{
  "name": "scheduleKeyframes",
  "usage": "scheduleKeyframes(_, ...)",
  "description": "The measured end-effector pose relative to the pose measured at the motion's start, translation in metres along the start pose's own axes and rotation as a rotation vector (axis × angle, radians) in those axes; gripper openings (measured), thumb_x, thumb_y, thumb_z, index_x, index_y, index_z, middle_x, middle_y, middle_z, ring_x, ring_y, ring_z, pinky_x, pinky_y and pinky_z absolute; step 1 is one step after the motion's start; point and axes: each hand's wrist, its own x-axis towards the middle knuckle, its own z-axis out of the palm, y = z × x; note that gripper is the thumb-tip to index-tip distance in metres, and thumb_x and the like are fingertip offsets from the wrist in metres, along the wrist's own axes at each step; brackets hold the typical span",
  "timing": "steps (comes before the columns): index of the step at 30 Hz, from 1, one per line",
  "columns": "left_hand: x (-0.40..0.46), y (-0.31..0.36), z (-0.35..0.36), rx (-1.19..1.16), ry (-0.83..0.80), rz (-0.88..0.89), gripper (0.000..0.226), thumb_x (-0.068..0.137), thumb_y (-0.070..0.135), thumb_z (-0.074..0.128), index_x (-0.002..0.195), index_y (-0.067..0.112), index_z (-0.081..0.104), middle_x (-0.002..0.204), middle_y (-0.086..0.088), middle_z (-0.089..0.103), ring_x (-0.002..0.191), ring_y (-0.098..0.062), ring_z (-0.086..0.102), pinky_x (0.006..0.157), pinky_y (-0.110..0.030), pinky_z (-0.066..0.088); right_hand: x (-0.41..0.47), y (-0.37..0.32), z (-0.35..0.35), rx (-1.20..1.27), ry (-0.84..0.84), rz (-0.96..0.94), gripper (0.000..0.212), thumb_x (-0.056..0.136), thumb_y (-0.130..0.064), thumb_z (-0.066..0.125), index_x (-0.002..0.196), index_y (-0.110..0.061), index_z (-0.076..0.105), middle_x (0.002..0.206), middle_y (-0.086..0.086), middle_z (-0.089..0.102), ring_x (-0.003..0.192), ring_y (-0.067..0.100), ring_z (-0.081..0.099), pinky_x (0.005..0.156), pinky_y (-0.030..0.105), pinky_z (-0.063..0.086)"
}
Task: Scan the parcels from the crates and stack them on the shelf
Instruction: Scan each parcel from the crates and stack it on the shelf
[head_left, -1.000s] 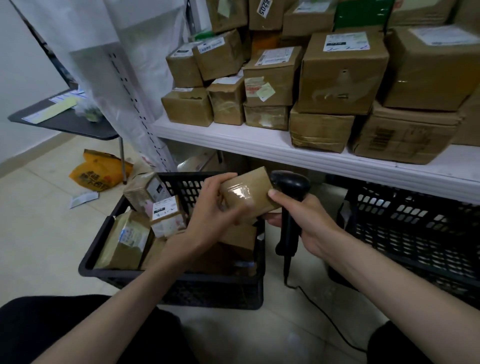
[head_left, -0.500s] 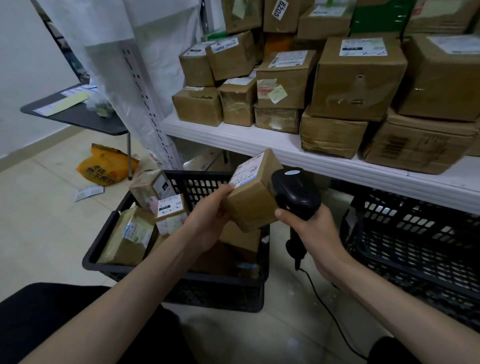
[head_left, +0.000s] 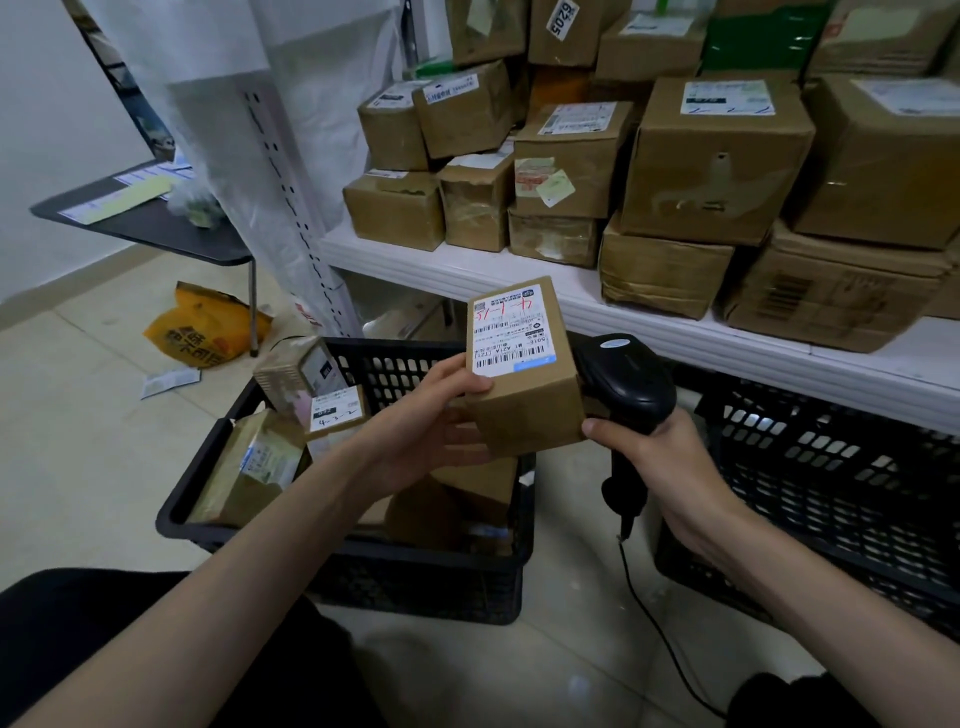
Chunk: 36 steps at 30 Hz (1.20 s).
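A small brown parcel (head_left: 524, 400) with a white barcode label facing up is held above the left black crate (head_left: 332, 551). My left hand (head_left: 431, 421) grips its left side, thumb on the label's edge. My right hand (head_left: 654, 457) grips a black corded scanner (head_left: 626, 384), whose head sits against the parcel's right side; the thumb touches the parcel's lower right corner. Several more parcels (head_left: 260, 462) lie in the left crate. The white shelf (head_left: 691, 338) behind carries several stacked brown boxes (head_left: 711, 161).
A second black crate (head_left: 841, 483) stands at the right under the shelf. The scanner's cable (head_left: 660, 629) trails over the tiled floor. An orange bag (head_left: 202, 332) and a paper slip lie on the floor at the left, near a dark table (head_left: 150, 228).
The parcel has been turned over so that its label faces up, and raised slightly. The scanner head has moved up close against the parcel's right side.
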Motion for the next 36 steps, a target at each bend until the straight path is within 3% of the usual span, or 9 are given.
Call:
scheduleKeyframes(4, 0.001, -0.001, 0.001, 0.010, 0.066, 0.067, 0.071, 0.079, 0.027, 0.078, 0.142, 0.041, 0.049, 0.129, -0.010, 0.063, 0.108, -0.029, 0.068, 0.100, -0.054, 0.056, 0.004, -0.002, -0.002, -0.100, 0.008, 0.006, 0.039, 0.084, -0.009, 0.079, 0.120, -0.020, 0.070, 0.109, -0.004, 0.076, 0.106, 0.010, 0.069, 0.096, 0.028, 0.051)
scheduleKeyframes(6, 0.003, -0.003, -0.001, 0.049, 0.130, 0.150, 0.073, 0.086, 0.020, 0.075, 0.146, 0.043, 0.042, 0.125, -0.008, 0.067, 0.107, -0.025, 0.069, 0.099, -0.053, 0.056, 0.007, -0.005, -0.004, -0.131, 0.048, -0.001, 0.032, 0.085, -0.011, 0.079, 0.115, -0.017, 0.072, 0.104, 0.002, 0.076, 0.097, 0.015, 0.071, 0.086, 0.032, 0.056)
scheduleKeyframes(10, 0.011, -0.006, -0.011, 0.197, 0.246, 0.339, 0.083, 0.089, 0.014, 0.075, 0.151, 0.046, 0.031, 0.126, -0.006, 0.066, 0.106, -0.020, 0.070, 0.071, -0.028, 0.061, 0.006, -0.016, -0.005, -0.092, 0.034, -0.009, 0.013, 0.089, -0.009, 0.075, 0.102, -0.008, 0.074, 0.081, 0.009, 0.072, 0.072, 0.016, 0.065, 0.070, 0.034, 0.053)
scheduleKeyframes(12, 0.014, -0.008, -0.013, 0.227, 0.282, 0.404, 0.086, 0.089, 0.015, 0.077, 0.153, 0.046, 0.029, 0.131, -0.008, 0.061, 0.110, -0.019, 0.068, 0.072, -0.025, 0.060, 0.003, -0.022, -0.004, -0.082, -0.016, 0.012, 0.010, 0.091, -0.008, 0.072, 0.099, -0.001, 0.073, 0.074, 0.008, 0.066, 0.067, 0.016, 0.060, 0.064, 0.030, 0.051)
scheduleKeyframes(15, 0.016, -0.012, -0.012, 0.251, 0.303, 0.483, 0.090, 0.088, 0.014, 0.079, 0.156, 0.042, 0.027, 0.134, -0.007, 0.061, 0.107, -0.015, 0.071, 0.083, -0.032, 0.062, -0.005, -0.030, 0.002, -0.073, -0.110, 0.068, 0.012, 0.093, -0.009, 0.069, 0.093, 0.003, 0.071, 0.076, 0.009, 0.065, 0.064, 0.015, 0.058, 0.058, 0.024, 0.049)
scheduleKeyframes(18, 0.017, -0.013, -0.011, 0.307, 0.341, 0.528, 0.098, 0.075, 0.033, 0.085, 0.154, 0.050, 0.029, 0.140, -0.004, 0.059, 0.119, -0.021, 0.066, 0.094, -0.049, 0.059, -0.013, -0.035, 0.008, -0.008, -0.203, 0.111, 0.008, 0.094, -0.009, 0.068, 0.086, -0.009, 0.071, 0.076, 0.008, 0.063, 0.062, 0.014, 0.055, 0.058, 0.025, 0.048)
scheduleKeyframes(22, 0.018, -0.015, -0.010, 0.366, 0.383, 0.564, 0.098, 0.075, 0.034, 0.082, 0.155, 0.049, 0.027, 0.140, -0.001, 0.057, 0.122, -0.018, 0.064, 0.095, -0.049, 0.059, -0.017, -0.039, 0.009, 0.006, -0.301, 0.142, 0.014, 0.094, -0.011, 0.069, 0.081, -0.016, 0.072, 0.076, 0.007, 0.063, 0.062, 0.013, 0.056, 0.059, 0.026, 0.047)
scheduleKeyframes(29, 0.021, -0.018, -0.011, 0.399, 0.393, 0.568, 0.103, 0.067, 0.049, 0.083, 0.154, 0.052, 0.028, 0.142, 0.001, 0.054, 0.125, -0.018, 0.061, 0.095, -0.050, 0.058, -0.020, -0.043, 0.009, 0.012, -0.311, 0.144, 0.017, 0.093, -0.008, 0.069, 0.078, -0.014, 0.071, 0.074, 0.008, 0.061, 0.060, 0.014, 0.055, 0.057, 0.026, 0.045)
scheduleKeyframes(36, 0.025, -0.020, -0.011, 0.353, 0.375, 0.570, 0.099, 0.079, 0.028, 0.084, 0.158, 0.043, 0.027, 0.141, 0.002, 0.056, 0.123, -0.017, 0.062, 0.097, -0.050, 0.058, -0.024, -0.047, 0.008, -0.011, -0.326, 0.136, 0.010, 0.093, -0.008, 0.069, 0.084, -0.009, 0.070, 0.075, 0.010, 0.060, 0.061, 0.015, 0.054, 0.058, 0.026, 0.044)
